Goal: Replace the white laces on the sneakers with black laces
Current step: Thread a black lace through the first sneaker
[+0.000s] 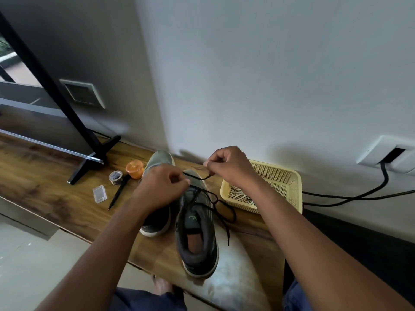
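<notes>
The black lace (203, 194) was being threaded on the right-hand sneaker (197, 232), just beside the yellow basket (289, 182) holding white laces (238, 195). Both the left hand (161, 189) and right hand (229, 167) pinched it with curled fingers. Next, probably, tightening was needed.

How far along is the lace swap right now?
Done: white laces lie in the yellow basket. In hand: left hand and right hand each pinch the black lace partly threaded through the near sneaker. Left: finishing it; the far sneaker is mostly hidden.
</notes>
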{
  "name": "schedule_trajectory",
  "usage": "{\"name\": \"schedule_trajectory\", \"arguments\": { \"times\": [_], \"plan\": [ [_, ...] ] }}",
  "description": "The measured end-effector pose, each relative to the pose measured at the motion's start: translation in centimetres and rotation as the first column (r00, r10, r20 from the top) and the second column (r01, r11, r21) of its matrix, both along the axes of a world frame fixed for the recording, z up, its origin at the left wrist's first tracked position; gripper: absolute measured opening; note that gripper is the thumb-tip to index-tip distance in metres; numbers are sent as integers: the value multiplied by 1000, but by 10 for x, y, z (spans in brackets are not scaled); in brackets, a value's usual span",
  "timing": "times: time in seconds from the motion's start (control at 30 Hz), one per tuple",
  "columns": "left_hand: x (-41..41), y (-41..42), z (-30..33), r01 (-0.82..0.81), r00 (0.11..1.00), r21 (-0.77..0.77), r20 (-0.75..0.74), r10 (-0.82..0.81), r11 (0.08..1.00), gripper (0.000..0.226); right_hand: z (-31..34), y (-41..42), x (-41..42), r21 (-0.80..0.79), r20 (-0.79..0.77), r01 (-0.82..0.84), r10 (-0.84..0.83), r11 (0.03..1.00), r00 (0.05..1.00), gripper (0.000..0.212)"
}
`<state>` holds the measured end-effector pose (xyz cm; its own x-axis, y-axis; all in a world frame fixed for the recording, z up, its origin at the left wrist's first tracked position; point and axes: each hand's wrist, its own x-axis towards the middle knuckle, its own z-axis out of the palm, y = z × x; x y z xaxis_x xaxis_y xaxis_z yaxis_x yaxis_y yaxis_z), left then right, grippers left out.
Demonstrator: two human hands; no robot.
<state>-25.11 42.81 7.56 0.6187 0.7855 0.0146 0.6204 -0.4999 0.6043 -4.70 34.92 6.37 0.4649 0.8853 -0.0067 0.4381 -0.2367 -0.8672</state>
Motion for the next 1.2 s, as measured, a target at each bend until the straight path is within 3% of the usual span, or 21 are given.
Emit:
{"name": "schedule_trajectory", "arguments": {
  "times": [0.1, 0.2, 0.33, 0.57, 1.0, 1.2],
  "plan": [
    [-3, 2, -4, -154, 972, 36, -172, 158, 987, 25, -6, 2, -9, -29, 56, -95, 96, 995, 994, 12],
    [5, -3, -8, -128, 925, 56, -354, 140, 990, 31, -13, 4, -23, -50, 86, -170, 174, 984, 981, 9],
    [15, -9, -17, -84, 895, 134, -426, 134, 987, 28, -24, 8, -41, -104, 267, -196, 217, 975, 939, 4],
    [11, -8, -25, -126, 911, 92, -382, 152, 988, 11, -36, 10, -63, -193, 565, -151, 236, 969, 791, 18],
    [9, -5, -30, -172, 925, 35, -338, 173, 985, 12, -44, 12, -69, -192, 588, -130, 220, 973, 778, 18],
    [11, -6, -30, -162, 928, 49, -333, 169, 986, 12, -51, 11, -77, -131, 596, -50, 119, 990, 794, 14]
  ]
}}
